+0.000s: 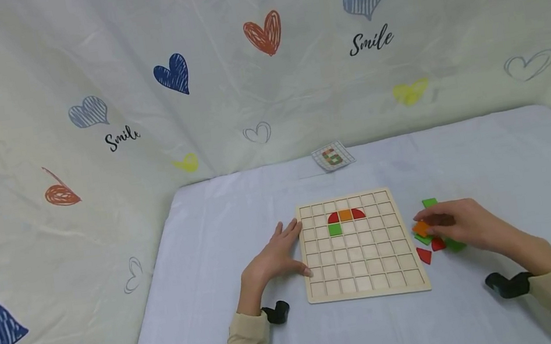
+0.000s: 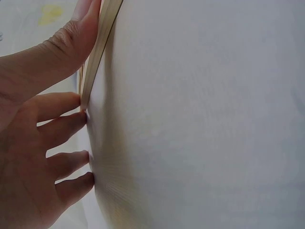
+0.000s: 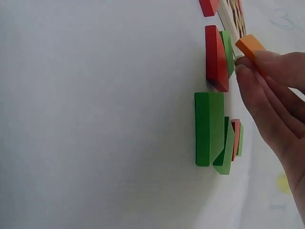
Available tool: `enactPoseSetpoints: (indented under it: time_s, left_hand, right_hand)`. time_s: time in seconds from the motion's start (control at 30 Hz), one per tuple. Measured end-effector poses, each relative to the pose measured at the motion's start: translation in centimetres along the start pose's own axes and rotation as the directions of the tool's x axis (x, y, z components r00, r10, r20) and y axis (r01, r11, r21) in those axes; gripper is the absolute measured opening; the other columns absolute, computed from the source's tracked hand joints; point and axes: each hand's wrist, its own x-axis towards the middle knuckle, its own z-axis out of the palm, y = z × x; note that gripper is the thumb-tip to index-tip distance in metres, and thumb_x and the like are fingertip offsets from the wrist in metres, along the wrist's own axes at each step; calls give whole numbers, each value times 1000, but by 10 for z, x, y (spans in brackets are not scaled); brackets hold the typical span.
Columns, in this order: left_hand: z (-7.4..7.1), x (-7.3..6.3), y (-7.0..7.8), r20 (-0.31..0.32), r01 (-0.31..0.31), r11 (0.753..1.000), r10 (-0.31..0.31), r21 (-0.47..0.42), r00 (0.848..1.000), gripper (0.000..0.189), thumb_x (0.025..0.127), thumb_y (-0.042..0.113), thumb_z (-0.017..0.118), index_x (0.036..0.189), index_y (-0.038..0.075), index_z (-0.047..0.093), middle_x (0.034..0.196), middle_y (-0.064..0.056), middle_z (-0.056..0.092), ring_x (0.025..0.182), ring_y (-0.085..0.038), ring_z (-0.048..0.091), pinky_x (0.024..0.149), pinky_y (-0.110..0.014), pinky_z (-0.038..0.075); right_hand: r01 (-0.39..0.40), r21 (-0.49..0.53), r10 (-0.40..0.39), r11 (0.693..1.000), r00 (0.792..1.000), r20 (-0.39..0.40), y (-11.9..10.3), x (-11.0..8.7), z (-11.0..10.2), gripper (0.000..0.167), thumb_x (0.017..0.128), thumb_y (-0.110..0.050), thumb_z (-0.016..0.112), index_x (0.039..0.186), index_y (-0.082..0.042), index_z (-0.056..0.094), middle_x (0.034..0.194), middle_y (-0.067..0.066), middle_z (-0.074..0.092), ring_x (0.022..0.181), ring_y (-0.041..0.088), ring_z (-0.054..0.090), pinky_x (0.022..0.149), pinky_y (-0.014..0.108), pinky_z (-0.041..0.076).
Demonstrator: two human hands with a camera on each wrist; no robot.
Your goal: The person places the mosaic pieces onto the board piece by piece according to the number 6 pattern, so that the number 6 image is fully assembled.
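Remotely, I see the right hand [image 1: 464, 222] pinch a flat orange block [image 3: 249, 46], left hand [image 1: 273, 258] spread against a square, pale wooden board [image 1: 363, 253]

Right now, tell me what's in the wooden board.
The wooden board holds two red pieces, an orange square between them, and a green square below the left red piece. What lies under them is hidden.

The board [image 1: 373, 267] lies on the table [image 1: 202, 253], my left hand [image 1: 274, 260] at its left edge, four tiles [image 1: 346, 215] in its far half. A card [image 1: 333, 157] lies beyond it. Right of it, my right hand [image 1: 465, 223] holds one tile [image 3: 250, 47] near loose pieces [image 3: 209, 129].
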Motion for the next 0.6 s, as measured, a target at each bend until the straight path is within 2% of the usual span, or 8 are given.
enactPoseSetpoints:
  time_s: [0.2,0.37,0.6]
  left_hand:
    - [0,-1,1,0,8,1000,-8,-12,1000,116,74,28,94,165,17,23,174,3,14,161,-28,-4,127,-56,18]
    - [-1,-1,3,-1,6,1000,-6,-8,1000,116,74,28,94,165,17,23,174,3,14,161,-28,-3,127,-56,19]
    - [-1,-2,3,-3,12,1000,-12,-7,1000,115,74,27,94,165,17,24,173,3,14,161,-29,-3,127,-56,19]
  right_hand:
    - [-1,41,0,999,1000,14,-4,3,4,32,85,-9,83,115,0,75,100,2,77,85,11,73,75,19,58]
    - [-1,30,0,1000,1000,30,-9,7,6,33,85,-9,83,116,0,75,100,1,77,83,8,71,75,20,58]
    - [3,45,-3,999,1000,9,-18,11,9,30,82,-8,85,110,-3,77,97,-1,75,80,3,66,72,21,58]
